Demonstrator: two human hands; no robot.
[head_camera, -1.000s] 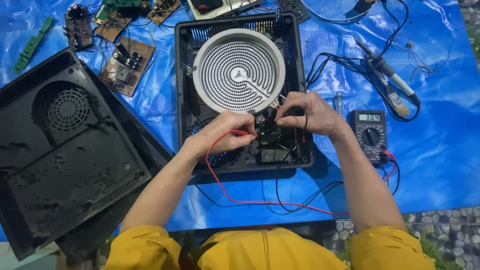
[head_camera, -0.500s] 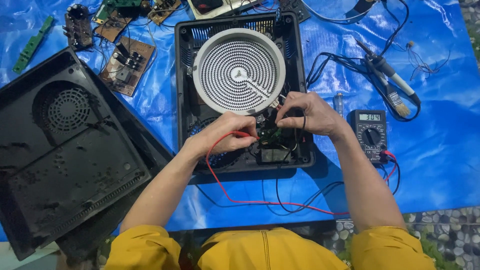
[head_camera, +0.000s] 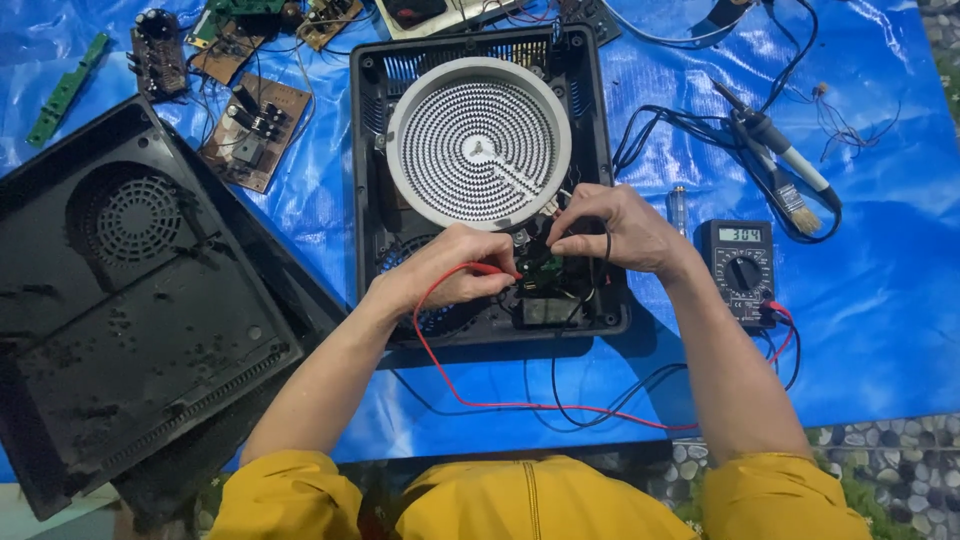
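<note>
An opened black cooktop housing (head_camera: 372, 180) lies on a blue tarp, with a round white coil heating element (head_camera: 478, 143) in it. My left hand (head_camera: 445, 270) holds a red test probe (head_camera: 490, 268), its tip on a small green circuit board (head_camera: 542, 268) near the housing's front. My right hand (head_camera: 615, 230) pinches a black probe over the same board. Red and black leads (head_camera: 520, 405) loop back to a dark multimeter (head_camera: 738, 270) right of the housing.
A black bottom cover (head_camera: 130, 300) with a fan grille lies at left. Loose circuit boards (head_camera: 250, 135) sit at top left. A soldering iron (head_camera: 775, 135), a brush (head_camera: 795, 205) and tangled wires lie at right. Pebbled floor shows at bottom right.
Both hands have stayed on the board; the fingers shifted only slightly.
</note>
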